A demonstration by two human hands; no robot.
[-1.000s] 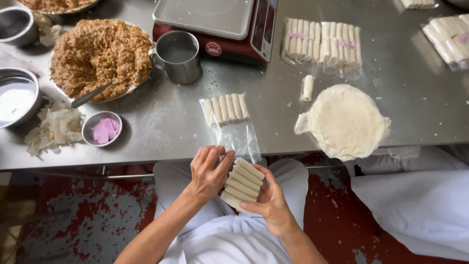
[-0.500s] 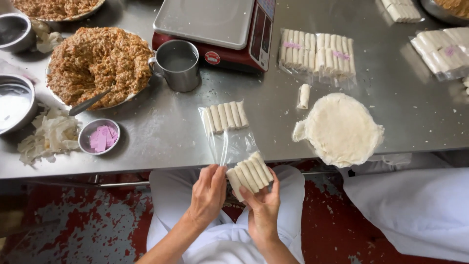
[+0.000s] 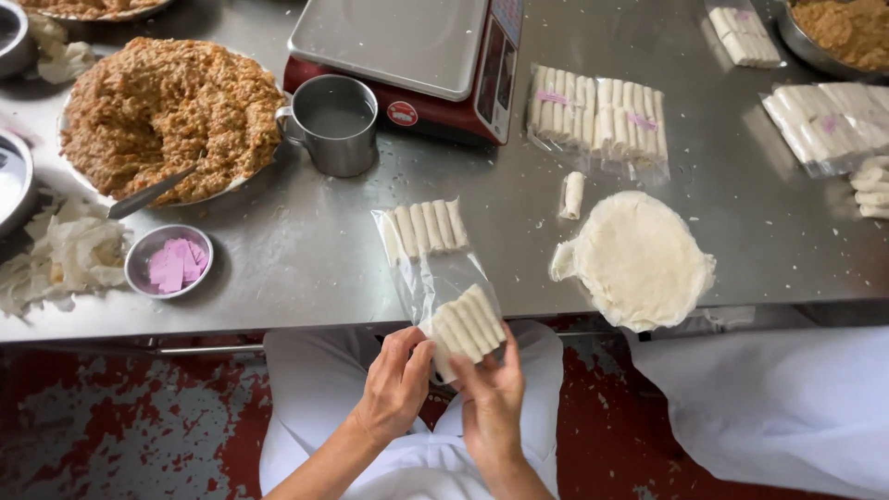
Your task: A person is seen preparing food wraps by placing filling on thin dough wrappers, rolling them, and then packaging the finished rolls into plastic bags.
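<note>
The person sits at the edge of a steel table (image 3: 306,268) and holds a row of white rolls (image 3: 466,324) just below the table edge, above the lap. The left hand (image 3: 394,384) has its fingers curled around the near end of the row, and the right hand (image 3: 491,398) presses it from below with the fingers bent, so both hands grip the same bundle. The rolls sit at the mouth of a clear plastic bag (image 3: 431,268) which lies on the table and hangs over its edge. Another row of rolls (image 3: 428,227) is already deep inside this bag, so I judge the bag is about half filled and not yet closed.

Further back, several packed bags (image 3: 597,120) with pink labels lie finished. One loose roll (image 3: 573,194) lies beside a stack of round wrappers (image 3: 639,259), so more rolling seems left. A big plate of brown filling (image 3: 167,116) is still very full. A metal cup (image 3: 335,125) stands beside a red scale (image 3: 407,56), and a small bowl of pink labels (image 3: 171,262) waits nearby.
</note>
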